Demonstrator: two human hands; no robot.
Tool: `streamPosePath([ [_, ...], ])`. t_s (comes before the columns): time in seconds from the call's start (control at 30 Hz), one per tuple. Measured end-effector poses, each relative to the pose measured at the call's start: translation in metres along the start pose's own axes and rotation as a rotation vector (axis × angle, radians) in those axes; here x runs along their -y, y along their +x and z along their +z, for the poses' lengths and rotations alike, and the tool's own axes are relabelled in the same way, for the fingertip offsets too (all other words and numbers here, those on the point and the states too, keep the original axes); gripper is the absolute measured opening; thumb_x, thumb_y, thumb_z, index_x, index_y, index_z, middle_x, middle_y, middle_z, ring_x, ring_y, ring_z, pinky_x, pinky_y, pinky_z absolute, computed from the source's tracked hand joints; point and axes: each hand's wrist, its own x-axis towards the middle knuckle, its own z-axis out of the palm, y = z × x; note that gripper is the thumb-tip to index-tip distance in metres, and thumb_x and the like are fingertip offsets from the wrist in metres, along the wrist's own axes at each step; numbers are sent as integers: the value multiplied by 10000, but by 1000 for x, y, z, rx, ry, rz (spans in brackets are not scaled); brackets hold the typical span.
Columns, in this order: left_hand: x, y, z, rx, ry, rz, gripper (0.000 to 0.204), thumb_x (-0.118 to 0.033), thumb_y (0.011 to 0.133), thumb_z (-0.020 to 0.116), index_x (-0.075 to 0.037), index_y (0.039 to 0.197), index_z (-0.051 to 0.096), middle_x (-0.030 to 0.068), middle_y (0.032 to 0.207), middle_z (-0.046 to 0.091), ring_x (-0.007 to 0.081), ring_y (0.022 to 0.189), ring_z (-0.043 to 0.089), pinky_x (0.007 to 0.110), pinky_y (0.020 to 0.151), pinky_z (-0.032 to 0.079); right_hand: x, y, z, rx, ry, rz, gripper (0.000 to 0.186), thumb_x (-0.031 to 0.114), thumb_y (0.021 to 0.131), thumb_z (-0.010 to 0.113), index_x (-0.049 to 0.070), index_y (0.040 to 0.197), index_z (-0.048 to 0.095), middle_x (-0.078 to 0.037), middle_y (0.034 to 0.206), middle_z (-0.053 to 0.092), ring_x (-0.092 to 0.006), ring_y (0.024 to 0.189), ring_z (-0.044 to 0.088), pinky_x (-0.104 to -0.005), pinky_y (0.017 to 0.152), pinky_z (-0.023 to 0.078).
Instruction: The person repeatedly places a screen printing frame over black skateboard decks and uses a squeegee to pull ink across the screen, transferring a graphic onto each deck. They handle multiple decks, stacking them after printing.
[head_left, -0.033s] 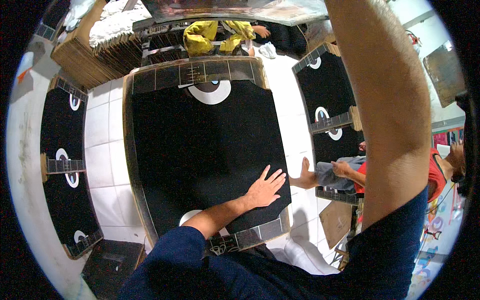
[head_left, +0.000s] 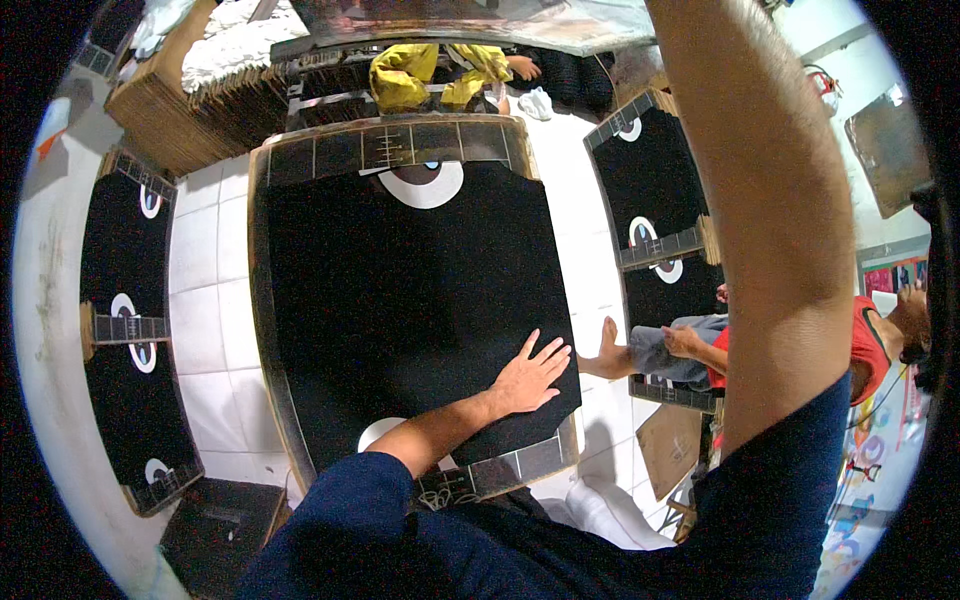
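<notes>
My left hand (head_left: 530, 383) lies palm down, fingers spread, on a black cloth panel (head_left: 400, 270) near its lower right edge. The cloth lies flat on a large board (head_left: 260, 230) with dark bands at both ends. A white printed ring with a blue spot (head_left: 425, 185) marks the panel's far end. Another white curved print (head_left: 385, 432) shows at the near end, partly covered by my left forearm. My right forearm (head_left: 775, 230) rises along the right side and runs out of the upper edge; the right hand is out of view.
More black panels on boards stand at the left (head_left: 125, 260) and right (head_left: 650, 160). Beside the right row sits a person in a red top (head_left: 870, 350), a bare foot by my board. Yellow cloth (head_left: 402, 80), stacked brown sheets (head_left: 190, 120) and a framed panel (head_left: 470, 25) are beyond.
My right forearm has shifted very slightly left. The left hand keeps its place on the black cloth.
</notes>
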Motion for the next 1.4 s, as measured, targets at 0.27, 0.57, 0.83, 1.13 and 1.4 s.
streamPosePath([
  [0.27, 24, 1, -107, -372, -307, -393, 687, -398, 990, 630, -36, 1535, 423, 237, 1622, 362, 398, 1513, 334, 640, 1225, 231, 22, -116, -34, 36, 297, 125, 425, 96, 843, 738, 63, 1264, 687, -222, 1133, 731, -396, 1107, 685, -469, 962, 536],
  [0.57, 65, -98, -276, -1604, -1852, -901, 828, -718, 951, 476, -110, 1512, 423, 128, 1460, 444, 293, 1252, 460, 510, 1063, 389, 43, -407, -17, -60, 297, 36, 428, -65, 716, 566, 140, 1059, 719, -38, 1022, 720, -279, 1044, 629, -435, 960, 402],
  [0.83, 87, -161, -138, -1299, -1246, -1586, 796, -496, 954, 684, -4, 1507, 393, 220, 1400, 528, 367, 1309, 520, 474, 1133, 410, -4, -437, 115, 366, 127, -36, 377, 2, 788, 665, 157, 1131, 688, -40, 1027, 664, -273, 1048, 587, -446, 978, 387],
  [1.13, 115, -181, -107, -525, 218, -1113, 1323, -623, 684, 885, 63, 1587, 204, 285, 1585, 366, 394, 1498, 350, 580, 1242, 222, -27, -356, 244, 509, 16, -102, 326, 149, 815, 756, 148, 1128, 666, -45, 1079, 695, -269, 1103, 632, -464, 894, 446],
  [1.4, 114, -182, -105, -477, 171, -1142, 1277, -544, 730, 892, 78, 1596, 189, 297, 1598, 342, 390, 1509, 335, 590, 1238, 200, -18, -406, 206, 546, -37, -148, 322, 212, 775, 810, 141, 1050, 659, -53, 993, 663, -274, 985, 641, -456, 819, 451],
])
